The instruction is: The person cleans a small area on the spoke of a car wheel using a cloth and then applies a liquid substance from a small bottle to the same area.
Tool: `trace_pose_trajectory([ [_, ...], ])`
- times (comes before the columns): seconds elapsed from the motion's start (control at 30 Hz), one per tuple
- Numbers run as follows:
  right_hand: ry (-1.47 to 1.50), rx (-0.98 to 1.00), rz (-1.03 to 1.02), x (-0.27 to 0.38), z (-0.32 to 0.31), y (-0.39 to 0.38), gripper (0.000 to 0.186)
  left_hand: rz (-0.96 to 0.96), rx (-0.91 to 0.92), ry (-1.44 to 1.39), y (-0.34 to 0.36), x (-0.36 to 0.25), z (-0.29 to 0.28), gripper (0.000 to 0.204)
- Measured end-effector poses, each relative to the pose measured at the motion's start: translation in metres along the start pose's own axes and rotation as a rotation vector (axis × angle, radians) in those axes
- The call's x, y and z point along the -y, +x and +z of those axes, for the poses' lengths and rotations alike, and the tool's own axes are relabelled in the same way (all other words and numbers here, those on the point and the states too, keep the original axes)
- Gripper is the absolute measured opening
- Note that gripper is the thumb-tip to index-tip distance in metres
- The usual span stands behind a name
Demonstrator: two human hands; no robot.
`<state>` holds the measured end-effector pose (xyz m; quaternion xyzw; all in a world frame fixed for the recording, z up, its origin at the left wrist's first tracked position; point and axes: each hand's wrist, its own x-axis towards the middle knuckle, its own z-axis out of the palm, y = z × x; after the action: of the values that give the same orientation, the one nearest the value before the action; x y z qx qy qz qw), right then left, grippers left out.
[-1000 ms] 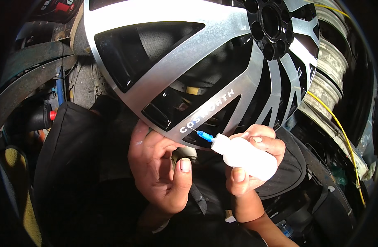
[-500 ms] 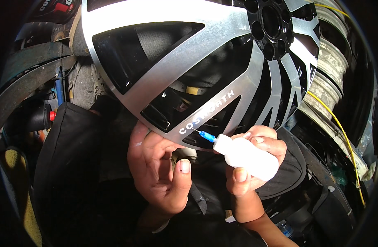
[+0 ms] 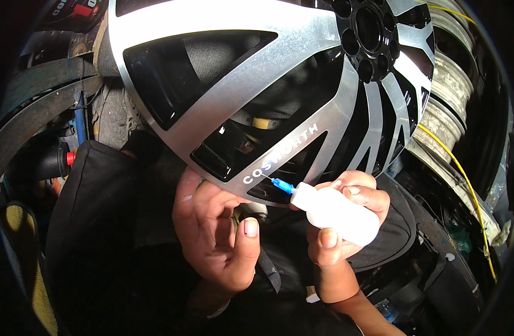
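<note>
A large alloy wheel, silver-faced with black pockets and a black hub, fills the upper middle, white lettering along one spoke. My left hand is under the lower-left edge, curled fingers against the rim and thumb apart from it. My right hand grips a small white squeeze bottle tipped with a blue nozzle. Its thin needle points up-left at the lettering's left part; whether it touches cannot be made out. Some right-hand fingers are hidden behind the bottle.
Stacked dusty pale rims and a yellow hose lie at right. At left are metal bars, a black cylinder with red tip and yellow fabric. My dark-trousered legs are beneath the wheel.
My right hand and the bottle have shifted very slightly rightward along the lettering. The wheel's left edge has moved slightly left; my left hand is nearly unchanged.
</note>
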<state>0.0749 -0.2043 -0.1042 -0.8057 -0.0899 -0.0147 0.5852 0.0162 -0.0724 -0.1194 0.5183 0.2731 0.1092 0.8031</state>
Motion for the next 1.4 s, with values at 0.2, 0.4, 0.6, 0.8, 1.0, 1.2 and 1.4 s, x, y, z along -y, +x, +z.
trace_pose_trajectory([
  [0.2, -0.029, 0.009, -0.027, -0.002, -0.002, 0.0, 0.051, -0.019, 0.017, 0.024, 0.0, -0.001, 0.002, 0.07],
  [0.4, 0.018, -0.011, -0.014, 0.0, 0.002, 0.001, 0.05, -0.095, -0.038, 0.093, 0.001, -0.008, 0.005, 0.079],
  [0.6, -0.082, 0.104, 0.042, 0.002, -0.009, 0.0, 0.059, -0.062, -0.024, -0.037, -0.001, -0.005, 0.0, 0.052],
  [0.8, -0.084, 0.104, 0.029, 0.0, -0.009, 0.0, 0.058, -0.08, -0.026, -0.056, -0.001, -0.003, 0.001, 0.052],
  [1.0, -0.037, 0.068, 0.054, 0.002, -0.005, -0.001, 0.057, -0.03, -0.016, -0.041, -0.001, 0.0, 0.0, 0.065],
  [1.2, -0.012, 0.001, -0.004, -0.001, -0.001, 0.0, 0.051, -0.014, -0.012, -0.062, 0.0, 0.001, 0.0, 0.073],
  [1.4, 0.006, -0.002, 0.006, -0.001, -0.002, -0.001, 0.049, -0.047, -0.02, 0.052, 0.001, -0.003, 0.002, 0.064],
])
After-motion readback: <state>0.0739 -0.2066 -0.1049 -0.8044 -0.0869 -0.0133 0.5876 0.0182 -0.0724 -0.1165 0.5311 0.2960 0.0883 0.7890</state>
